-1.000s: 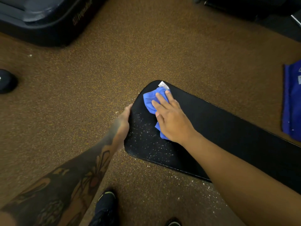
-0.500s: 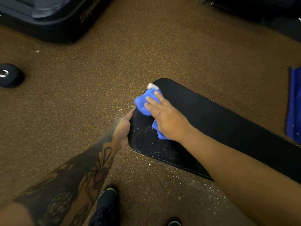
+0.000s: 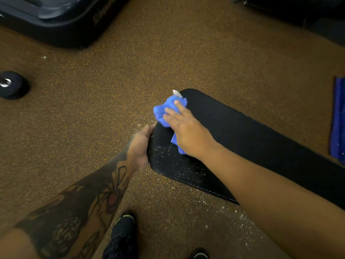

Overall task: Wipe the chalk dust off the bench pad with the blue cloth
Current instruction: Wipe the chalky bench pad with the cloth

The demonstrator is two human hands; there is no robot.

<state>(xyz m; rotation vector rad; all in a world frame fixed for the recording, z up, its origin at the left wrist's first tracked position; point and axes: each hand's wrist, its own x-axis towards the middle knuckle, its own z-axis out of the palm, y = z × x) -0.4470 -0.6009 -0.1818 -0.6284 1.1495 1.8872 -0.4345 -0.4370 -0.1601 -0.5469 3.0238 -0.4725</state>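
Observation:
A long black bench pad (image 3: 242, 135) runs from the middle of the view toward the lower right. White chalk specks (image 3: 173, 163) dot its near rounded end. The crumpled blue cloth (image 3: 164, 111) with a white tag lies at the pad's far-left corner, partly hanging over the edge. My right hand (image 3: 186, 131) presses flat on the cloth with straight fingers. My left hand (image 3: 141, 144) grips the pad's left end, fingers curled round its edge.
Brown speckled rubber floor (image 3: 168, 53) lies all around, with chalk scattered below the pad (image 3: 224, 212). A dark machine base (image 3: 61, 21) stands at top left, a black dumbbell end (image 3: 11, 85) at far left, blue fabric (image 3: 338, 118) at right. My shoes (image 3: 123, 234) are below.
My right hand has slid the cloth leftward toward the pad's far corner and past its edge. My left hand has kept hold of the pad's end.

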